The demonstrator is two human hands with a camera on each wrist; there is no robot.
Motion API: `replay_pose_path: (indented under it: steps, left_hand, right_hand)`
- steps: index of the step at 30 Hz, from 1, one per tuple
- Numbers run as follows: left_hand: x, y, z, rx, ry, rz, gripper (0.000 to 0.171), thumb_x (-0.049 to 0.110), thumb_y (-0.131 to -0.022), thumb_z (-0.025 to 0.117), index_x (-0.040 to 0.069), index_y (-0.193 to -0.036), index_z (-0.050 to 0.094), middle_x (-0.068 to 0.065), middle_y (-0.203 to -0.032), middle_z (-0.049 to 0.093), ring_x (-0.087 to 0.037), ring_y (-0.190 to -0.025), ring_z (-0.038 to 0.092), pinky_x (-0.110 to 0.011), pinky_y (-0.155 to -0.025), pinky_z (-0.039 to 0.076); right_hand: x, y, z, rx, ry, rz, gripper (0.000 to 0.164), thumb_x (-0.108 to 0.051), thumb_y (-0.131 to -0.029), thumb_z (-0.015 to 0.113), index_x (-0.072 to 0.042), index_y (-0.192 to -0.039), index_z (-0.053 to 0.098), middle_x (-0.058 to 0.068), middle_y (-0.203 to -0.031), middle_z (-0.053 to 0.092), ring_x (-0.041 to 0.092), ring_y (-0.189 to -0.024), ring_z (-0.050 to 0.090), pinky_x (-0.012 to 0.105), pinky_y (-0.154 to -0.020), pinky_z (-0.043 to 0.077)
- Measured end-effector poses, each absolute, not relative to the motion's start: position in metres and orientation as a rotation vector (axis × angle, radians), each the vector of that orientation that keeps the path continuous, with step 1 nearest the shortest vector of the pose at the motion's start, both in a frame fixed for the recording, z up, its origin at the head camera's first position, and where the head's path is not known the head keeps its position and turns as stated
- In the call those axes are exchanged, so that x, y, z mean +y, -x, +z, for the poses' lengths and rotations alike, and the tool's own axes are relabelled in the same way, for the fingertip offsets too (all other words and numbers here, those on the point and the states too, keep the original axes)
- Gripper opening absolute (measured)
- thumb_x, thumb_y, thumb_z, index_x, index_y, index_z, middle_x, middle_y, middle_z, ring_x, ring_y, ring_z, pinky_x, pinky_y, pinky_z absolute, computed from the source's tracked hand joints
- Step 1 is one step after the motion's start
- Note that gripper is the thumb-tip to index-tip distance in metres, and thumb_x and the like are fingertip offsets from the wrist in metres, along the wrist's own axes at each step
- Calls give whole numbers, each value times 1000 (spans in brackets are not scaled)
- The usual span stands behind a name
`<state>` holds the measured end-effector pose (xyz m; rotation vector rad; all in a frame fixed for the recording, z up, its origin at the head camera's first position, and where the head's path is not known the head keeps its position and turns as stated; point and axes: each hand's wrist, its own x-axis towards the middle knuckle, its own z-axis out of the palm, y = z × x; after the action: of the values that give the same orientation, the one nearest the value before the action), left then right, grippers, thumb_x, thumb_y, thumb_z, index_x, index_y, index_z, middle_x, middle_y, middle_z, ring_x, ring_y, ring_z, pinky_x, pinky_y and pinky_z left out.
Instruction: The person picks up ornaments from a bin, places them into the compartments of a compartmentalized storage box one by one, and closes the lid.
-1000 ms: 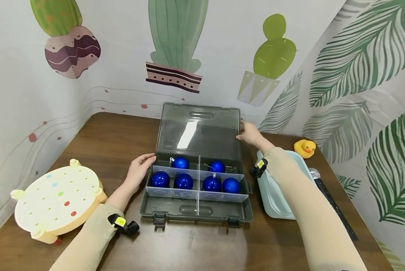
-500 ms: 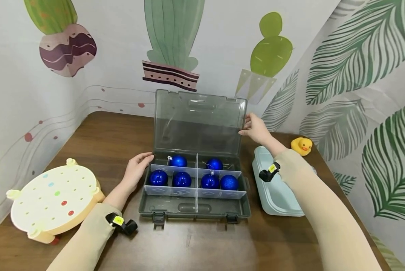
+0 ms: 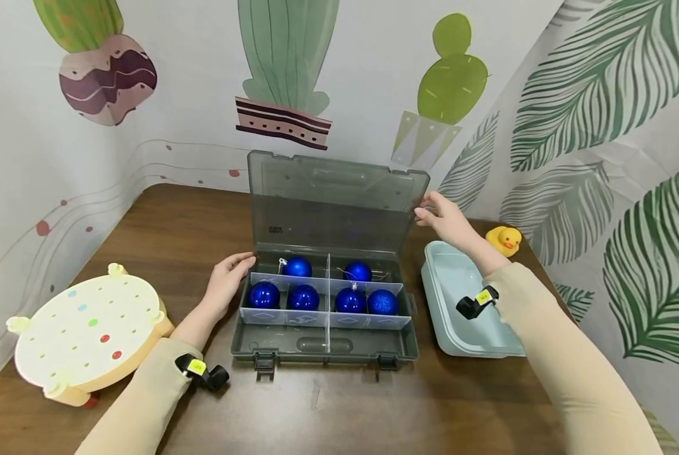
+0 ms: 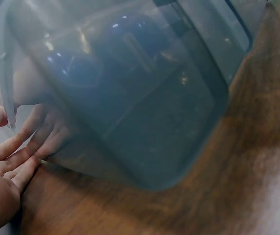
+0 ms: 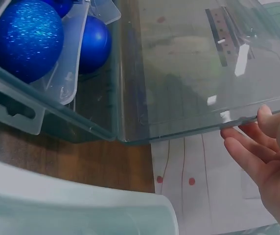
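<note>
A clear grey plastic storage box (image 3: 373, 344) lies unlatched on the table, several shiny blue Christmas baubles (image 3: 303, 297) in its divided compartments. Its lid (image 3: 339, 202) stands raised at the back. My right hand (image 3: 446, 218) pinches the lid's right edge; in the right wrist view, the thumb is on one side of that edge and the fingers (image 5: 247, 152) on the other. My left hand (image 3: 228, 283) rests against the box's left side near the hinge corner, its fingers (image 4: 26, 169) lying along the outer wall in the left wrist view.
A pale blue plastic tub (image 3: 441, 316) stands close to the box's right, under my right forearm. Behind it sits a yellow rubber duck (image 3: 504, 241). A round cream pegboard toy (image 3: 89, 335) is left of my left forearm. A printed cloth (image 3: 197, 95) hangs behind the table.
The lid has swung up from lying back to more upright, moved by my right hand, which has come forward and right with its edge. My left hand has stayed at the box's left side.
</note>
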<state>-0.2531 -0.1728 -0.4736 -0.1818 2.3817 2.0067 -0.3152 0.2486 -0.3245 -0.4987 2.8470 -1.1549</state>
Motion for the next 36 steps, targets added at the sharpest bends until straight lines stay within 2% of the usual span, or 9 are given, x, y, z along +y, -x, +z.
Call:
replay_pose_path:
  steps: [8,15,17,25,27,29,32,34,36]
  left_hand:
    - [-172,253,-471,2368,168,2021,49,28,-101,50,-3,-140,49,-22,-143,50,-23,-127,49,-34,-110,41]
    - [-173,250,-462,2248,139,2109,58,36,-102,46,-5,-144,42,-21,-149,43,-31,-134,43,-40,-116,34]
    - [-173,250,-458,2210,108,2156,61,38,-103,43,-7,-145,39,-22,-150,42,-32,-135,42,-39,-116,34]
    - [-172,248,-448,2127,-55,2266,82,57,-102,26,-13,-147,29,-32,-151,33,-40,-140,33,-46,-119,27]
    - [-171,247,-447,2111,-71,2276,89,62,-100,24,-14,-147,27,-33,-151,30,-41,-142,30,-48,-120,23]
    - [-171,246,-446,2102,-75,2283,93,64,-99,21,-16,-146,26,-35,-151,29,-42,-142,28,-48,-120,21]
    - [-169,244,-445,2102,-48,2285,87,57,-102,15,-18,-144,26,-35,-150,28,-43,-142,27,-42,-120,26]
    - [-168,243,-444,2100,-12,2286,79,49,-105,14,-19,-143,27,-36,-150,28,-43,-142,29,-38,-118,30]
    - [-168,242,-443,2084,30,2299,76,47,-106,15,-17,-144,28,-34,-151,28,-38,-141,32,-37,-118,31]
  right_hand:
    - [258,298,-328,2866,637,-1123,27,-13,-102,51,3,-124,50,26,-124,60,43,-106,63,48,-93,53]
    - [261,280,-330,2852,753,-1126,25,-7,-99,54,4,-121,54,25,-124,61,41,-107,63,13,-81,51]
    - [262,276,-330,2857,737,-1105,26,-8,-99,55,3,-122,55,24,-124,61,40,-109,63,15,-83,50]
    - [265,256,-329,2896,625,-971,40,-12,-99,57,7,-134,47,27,-119,65,40,-107,63,51,-88,52]
    - [265,252,-330,2885,618,-955,43,-13,-99,57,7,-136,45,27,-113,68,39,-101,64,47,-83,53]
    - [266,249,-331,2884,620,-928,44,-14,-99,58,5,-137,46,24,-90,69,33,-82,65,39,-72,53]
    - [267,246,-334,2882,664,-920,35,-14,-97,61,-1,-129,55,9,-64,51,18,-57,48,28,-56,41]
    - [268,244,-336,2893,706,-906,32,-12,-95,63,-4,-126,59,6,-68,53,14,-55,39,27,-52,36]
    - [268,241,-338,2889,756,-903,31,-7,-94,63,-7,-125,62,9,-88,66,12,-64,45,25,-55,38]
